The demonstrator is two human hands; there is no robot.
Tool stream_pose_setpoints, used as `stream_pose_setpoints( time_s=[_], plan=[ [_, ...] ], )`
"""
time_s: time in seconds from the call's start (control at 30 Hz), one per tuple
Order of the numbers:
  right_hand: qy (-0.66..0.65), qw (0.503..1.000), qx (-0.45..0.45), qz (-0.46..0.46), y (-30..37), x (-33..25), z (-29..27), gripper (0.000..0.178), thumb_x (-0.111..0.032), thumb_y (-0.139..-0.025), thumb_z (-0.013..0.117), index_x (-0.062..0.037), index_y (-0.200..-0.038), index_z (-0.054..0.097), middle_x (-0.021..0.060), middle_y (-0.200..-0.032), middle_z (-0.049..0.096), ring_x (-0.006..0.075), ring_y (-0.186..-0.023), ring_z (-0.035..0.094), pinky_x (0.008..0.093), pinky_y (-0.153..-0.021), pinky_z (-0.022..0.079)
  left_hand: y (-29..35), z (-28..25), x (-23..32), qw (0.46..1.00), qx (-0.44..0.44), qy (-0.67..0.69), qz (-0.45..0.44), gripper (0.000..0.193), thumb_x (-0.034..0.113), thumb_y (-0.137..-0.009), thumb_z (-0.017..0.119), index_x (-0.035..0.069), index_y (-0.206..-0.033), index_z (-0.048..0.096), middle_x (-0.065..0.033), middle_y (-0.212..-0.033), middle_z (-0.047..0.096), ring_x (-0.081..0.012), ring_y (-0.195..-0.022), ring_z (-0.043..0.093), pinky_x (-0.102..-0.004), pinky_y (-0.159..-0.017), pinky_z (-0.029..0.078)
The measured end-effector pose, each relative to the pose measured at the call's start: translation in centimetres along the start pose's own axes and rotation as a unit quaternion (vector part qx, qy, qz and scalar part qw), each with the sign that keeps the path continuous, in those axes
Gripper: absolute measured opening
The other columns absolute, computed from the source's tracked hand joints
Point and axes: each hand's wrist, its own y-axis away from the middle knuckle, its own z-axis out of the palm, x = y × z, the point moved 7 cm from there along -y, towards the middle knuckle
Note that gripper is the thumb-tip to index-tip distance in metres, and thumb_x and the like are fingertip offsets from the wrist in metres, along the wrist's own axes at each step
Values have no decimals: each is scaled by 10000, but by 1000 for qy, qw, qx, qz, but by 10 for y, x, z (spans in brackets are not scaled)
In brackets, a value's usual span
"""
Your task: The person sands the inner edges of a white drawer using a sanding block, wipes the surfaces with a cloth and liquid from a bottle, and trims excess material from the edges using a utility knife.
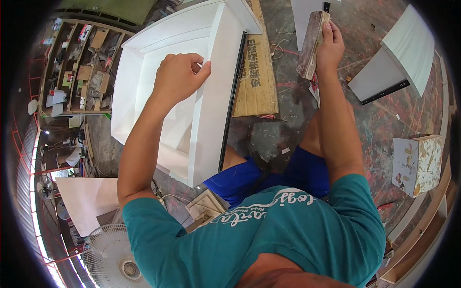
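A white drawer (201,139) stands tilted in front of me at the left, with its hollow inside facing left. A black drawer slide (234,96) runs along its right-hand outer side. My left hand (180,77) is closed at the top edge of that side wall, with thumb and fingers curled about the edge. Off to the right, my right hand (330,48) grips a long, worn wooden block (312,45), brown with pale edges. The block is held above the floor, apart from the drawer.
Flattened cardboard (257,72) lies beyond the drawer. Another white drawer (394,62) with a black slide sits at the right, near a paint-stained box (417,163). A cluttered shelf (79,72) stands at far left, and a fan (115,259) is at lower left.
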Motion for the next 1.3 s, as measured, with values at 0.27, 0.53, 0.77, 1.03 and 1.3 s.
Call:
stream_pose_setpoints(
  time_s=[0.27, 0.53, 0.77, 1.03, 1.3],
  plan=[
    [0, 999, 20, 32, -7, 5, -9, 428, -295, -1030, 625, 41, -1294, 654, 117, -1199, 696, 180, -1092, 634, 319, -976, 481, 2, -14, 7, 998, -9, -30, -46, 382, 441, -860, 784, 60, -876, 771, -61, -712, 738, -227, -681, 717, -361, -677, 558],
    [-273, 894, -117, 335, 15, 24, 18, 465, -348, -1052, 553, -13, -1373, 593, 140, -1222, 690, 261, -1042, 686, 381, -924, 558, 41, -27, -41, 987, 64, 125, -83, 370, 384, -848, 836, 46, -973, 750, -74, -768, 739, -197, -700, 705, -329, -658, 540],
    [-197, 869, -320, 323, 37, -25, 57, 668, -109, -823, 598, 43, -1458, 456, 163, -1367, 600, 323, -1266, 597, 462, -981, 570, 216, -35, -271, 857, 403, 27, -321, 678, 385, -871, 827, 4, -1379, 588, -209, -1401, 588, -350, -1313, 543, -437, -1108, 434],
    [-167, 845, -414, 295, 15, -12, 133, 528, -113, -803, 558, 38, -1309, 561, 152, -1193, 664, 312, -1036, 685, 447, -904, 594, 304, 84, -373, 533, 381, 601, -457, 667, 284, -874, 769, -123, -1348, 534, -249, -1270, 639, -358, -1123, 669, -468, -970, 542],
    [-194, 868, -352, 293, 28, 57, 139, 504, -138, -809, 552, 31, -1284, 557, 178, -1177, 663, 344, -1059, 668, 468, -926, 569, 276, 42, -380, 603, 409, 488, -481, 391, 27, -755, 595, -112, -1120, 591, -169, -952, 644, -289, -814, 673, -429, -685, 551]
  ],
)
